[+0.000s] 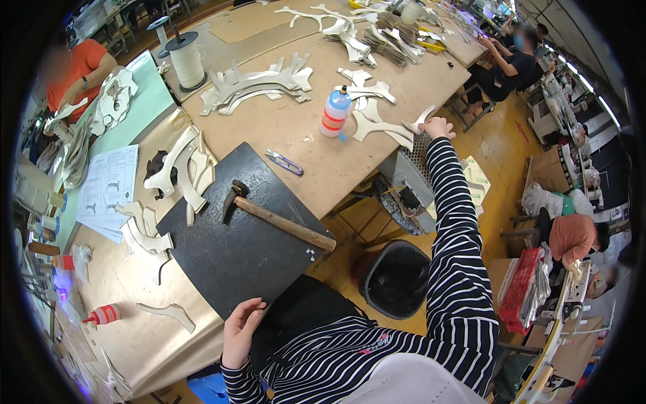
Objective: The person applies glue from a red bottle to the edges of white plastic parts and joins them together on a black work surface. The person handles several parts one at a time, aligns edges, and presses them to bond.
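My right arm reaches far out to the table's right edge, where my right hand (439,128) is closed on the end of a curved white cut-out piece (420,118). Beside that piece lie more white branching cut-outs (382,128). My left hand (241,330) rests by the near edge of a black board (229,269), fingers loosely bent and apart, nothing visible in it. On the board lies a hammer (286,223) with a wooden handle. Blue-handled thread snips (285,162) lie beyond it, and a bottle with a blue top and red bands (336,112) stands farther off.
Stacked white cut-outs (259,84) lie at the far side, with others (185,165) left of the board. A thread spool (185,60) stands behind printed sheets (108,185). Below the table edge are a black bin (393,279) and a grey perforated box (412,168). Other people sit around.
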A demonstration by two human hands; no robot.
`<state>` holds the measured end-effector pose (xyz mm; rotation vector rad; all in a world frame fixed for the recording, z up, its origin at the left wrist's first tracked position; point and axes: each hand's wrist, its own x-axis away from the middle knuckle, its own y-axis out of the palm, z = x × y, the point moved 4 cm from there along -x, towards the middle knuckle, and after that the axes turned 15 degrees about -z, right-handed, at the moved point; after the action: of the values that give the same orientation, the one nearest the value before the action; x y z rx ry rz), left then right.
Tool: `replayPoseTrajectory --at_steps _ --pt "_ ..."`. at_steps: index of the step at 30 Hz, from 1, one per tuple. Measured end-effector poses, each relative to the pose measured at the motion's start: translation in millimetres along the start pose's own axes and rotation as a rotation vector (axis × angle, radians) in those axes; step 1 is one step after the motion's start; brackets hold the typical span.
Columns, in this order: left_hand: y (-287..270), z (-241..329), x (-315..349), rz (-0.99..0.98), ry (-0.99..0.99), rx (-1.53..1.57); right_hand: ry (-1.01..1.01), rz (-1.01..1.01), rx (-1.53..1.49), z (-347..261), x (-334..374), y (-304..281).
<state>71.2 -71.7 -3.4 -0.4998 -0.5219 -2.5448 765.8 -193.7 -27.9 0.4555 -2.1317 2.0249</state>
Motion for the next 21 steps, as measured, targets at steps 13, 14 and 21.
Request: replayPoseTrajectory --at_steps 13,14,21 --pt "-83.1 18.2 62.0 0.57 0.192 -0.259 -0.58 0.442 -0.175 -8.9 111.5 -74.3" --pt "-99.2 15.0 71.9 0.705 0.244 -0.258 -0.829 0.392 -0.134 -13.1 135.0 -86.8" --pt "-148.8 -9.2 98.8 1.126 0.034 -0.914 -1.012 0.191 -0.188 -21.6 232.4 -81.1"
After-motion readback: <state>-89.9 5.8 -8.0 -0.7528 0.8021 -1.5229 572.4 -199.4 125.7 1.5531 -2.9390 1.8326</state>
